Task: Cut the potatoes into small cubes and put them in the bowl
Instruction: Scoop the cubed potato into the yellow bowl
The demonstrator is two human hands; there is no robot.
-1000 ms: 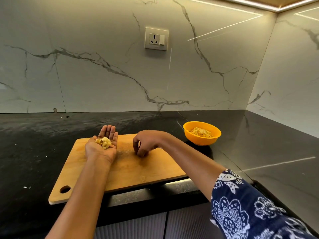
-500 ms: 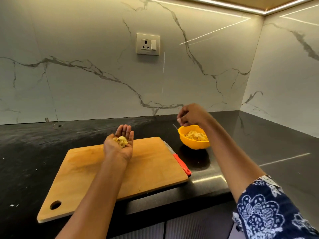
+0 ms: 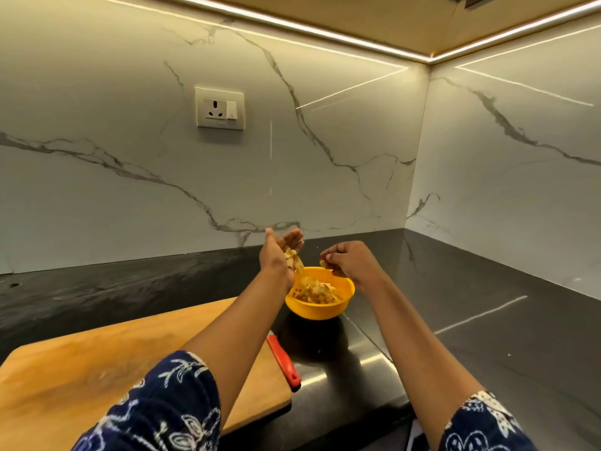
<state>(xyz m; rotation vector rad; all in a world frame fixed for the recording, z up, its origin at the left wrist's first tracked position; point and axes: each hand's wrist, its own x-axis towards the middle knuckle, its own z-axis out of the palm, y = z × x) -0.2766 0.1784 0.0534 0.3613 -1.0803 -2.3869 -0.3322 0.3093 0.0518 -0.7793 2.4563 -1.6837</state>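
Both hands have come together over the bowl [image 3: 320, 309]. The left grip [image 3: 279, 255] has left its place above the board [image 3: 97, 369] and is now tipped on edge over the bowl's left rim. Its fingers [image 3: 292, 237] are straight and apart, palm facing right, and the cubes [image 3: 293, 259] it carries are sliding off toward the bowl. The right grip [image 3: 349, 260] has shifted to the bowl's right rim. Its fingers are curled, with the tips together on a single cube [image 3: 323, 263].

More cut potato lies as a pile [image 3: 317, 291] inside the bowl, filling its bottom. The bowl stands on the black tabletop [image 3: 487, 320], just past the board's back right corner and well short of the back edge. The board lies along the tabletop's front edge at the left. A knife [image 3: 284, 361], only its red handle showing, lies on the tabletop just beside the board's right edge, butt toward the front edge. A socket [image 3: 220, 108] sits on the marble wall behind the tabletop.
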